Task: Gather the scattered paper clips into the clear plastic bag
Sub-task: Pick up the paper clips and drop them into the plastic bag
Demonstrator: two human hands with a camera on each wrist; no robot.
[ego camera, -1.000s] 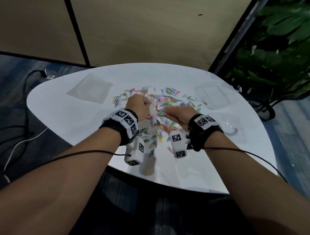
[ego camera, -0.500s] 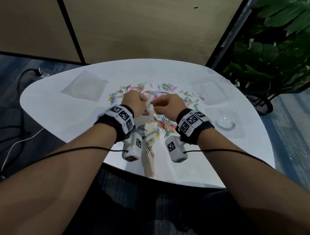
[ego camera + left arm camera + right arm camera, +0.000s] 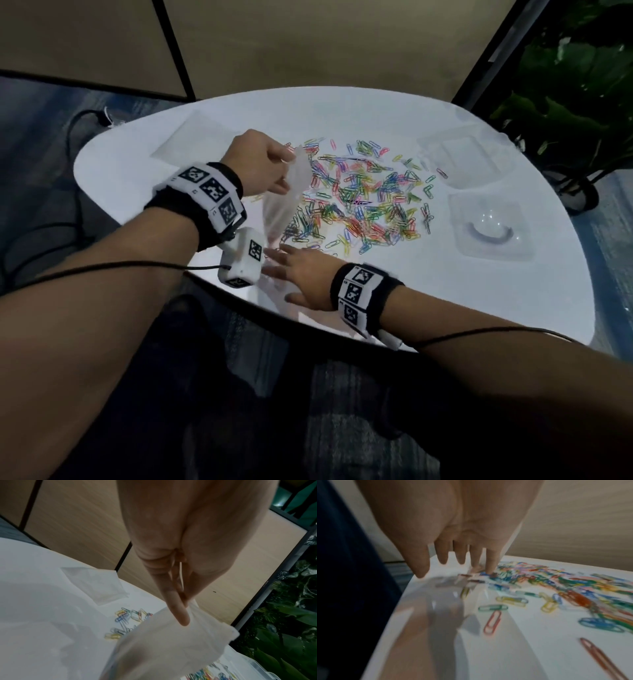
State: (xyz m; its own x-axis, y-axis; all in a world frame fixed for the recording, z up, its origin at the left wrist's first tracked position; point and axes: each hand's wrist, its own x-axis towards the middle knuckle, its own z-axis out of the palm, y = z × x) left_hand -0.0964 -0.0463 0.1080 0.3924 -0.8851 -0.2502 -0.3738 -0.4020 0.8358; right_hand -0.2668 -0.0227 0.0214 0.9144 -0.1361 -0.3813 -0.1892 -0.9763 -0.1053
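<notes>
Right hand dropped flat; left hand lifts bag.

Left hand raised, fingers pinched; right hand low, fingers spread.

An office, likely: beige partition panels; a white table; grey carpet; a potted plant.

Clips: mixed red, blue, green, yellow, pink, orange. Bag: clear, whitish haze. Table: white. Wristbands: black, with white panels printed in black square codes. Wall: tan, black dividing strips. Plant: dark green.
</notes>
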